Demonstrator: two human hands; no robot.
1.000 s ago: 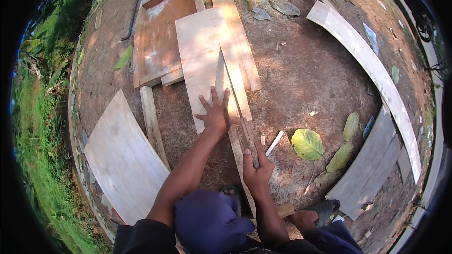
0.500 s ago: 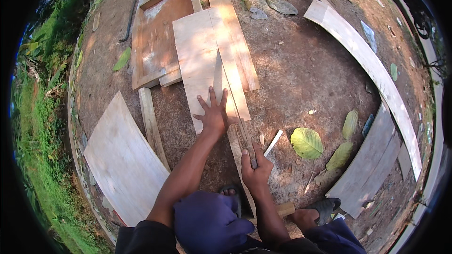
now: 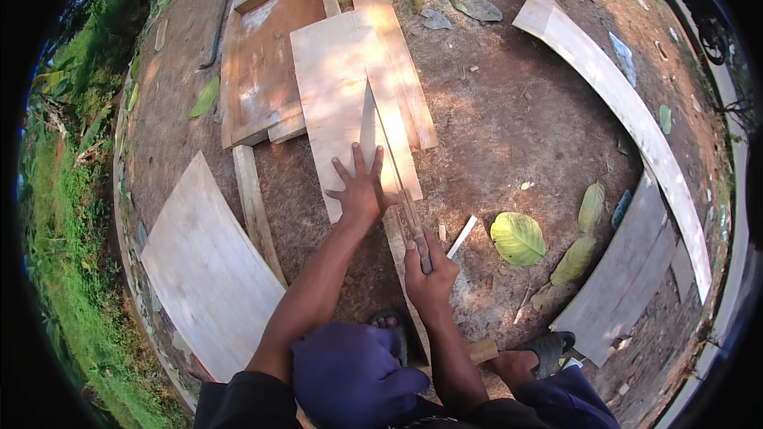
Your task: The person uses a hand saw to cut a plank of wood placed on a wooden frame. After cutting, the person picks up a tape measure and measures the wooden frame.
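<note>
A pale plywood board (image 3: 330, 83) lies in front of me with a long, narrow slit running down its right part. My left hand (image 3: 362, 191) presses flat on the board's near end, fingers spread. My right hand (image 3: 431, 274) is wrapped round the wooden handle of a handsaw (image 3: 413, 222). The saw points away from me, seen nearly edge-on, and lines up with the slit. A dark, tapering patch beside the slit may be blade or shadow; I cannot tell. Under the near end, a narrow wooden strip (image 3: 405, 278) runs back toward my feet.
A framed wooden panel (image 3: 270, 63) lies beyond the board at left, and a plank (image 3: 417, 119) sticks out at its right. Plywood sheets lie at left (image 3: 211, 238) and right (image 3: 620, 286). A long curved-looking board (image 3: 612, 87) and large leaves (image 3: 518, 238) are on the right.
My right hand and the saw have moved slightly forward, away from me. My left hand stays on the board, its fingers still spread.
</note>
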